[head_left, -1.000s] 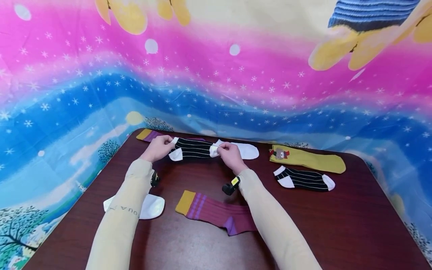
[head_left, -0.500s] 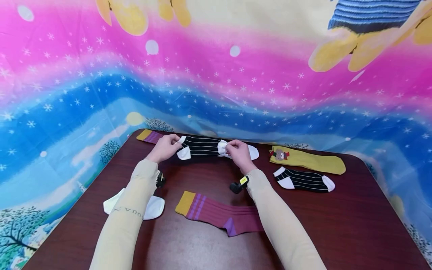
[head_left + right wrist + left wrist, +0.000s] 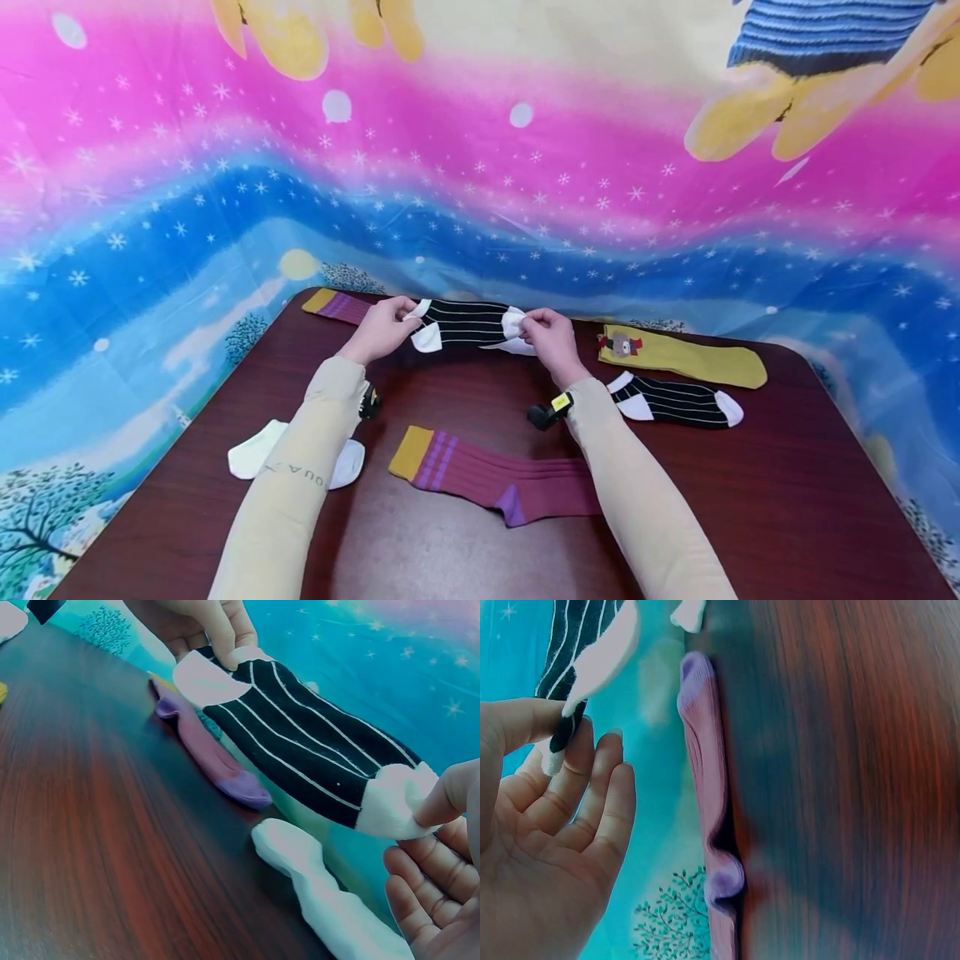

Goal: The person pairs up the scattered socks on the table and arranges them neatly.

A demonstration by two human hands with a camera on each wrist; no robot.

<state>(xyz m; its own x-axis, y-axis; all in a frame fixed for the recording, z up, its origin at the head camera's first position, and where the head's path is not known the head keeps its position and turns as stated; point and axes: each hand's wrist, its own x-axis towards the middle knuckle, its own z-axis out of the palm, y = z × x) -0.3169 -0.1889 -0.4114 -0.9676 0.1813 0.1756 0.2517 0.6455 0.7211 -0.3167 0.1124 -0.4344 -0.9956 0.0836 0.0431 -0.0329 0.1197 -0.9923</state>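
A black sock with thin white stripes [image 3: 472,322] is held stretched sideways above the far part of the table. My left hand [image 3: 381,328] pinches its white cuff between thumb and fingers; in the left wrist view the other fingers of that hand [image 3: 570,817] lie loosely bent. At the opposite end, my right hand [image 3: 553,343] pinches the white toe, which the right wrist view shows under the thumb. Below the held sock a white sock [image 3: 322,892] lies on the table. Behind my left hand lies a maroon sock with a mustard cuff [image 3: 341,306], partly hidden in the head view.
A second maroon sock [image 3: 487,477] lies near the middle, its toe under my right forearm. Another white sock [image 3: 257,450] is partly covered by my left sleeve. At right lie a mustard sock [image 3: 690,357] and a matching striped sock [image 3: 678,400]. A printed cloth [image 3: 465,192] hangs behind the table [image 3: 810,500].
Both hands have moved to the right together with the striped sock stretched between them. It now covers more of the white sock behind it. The socks on the table stay put.
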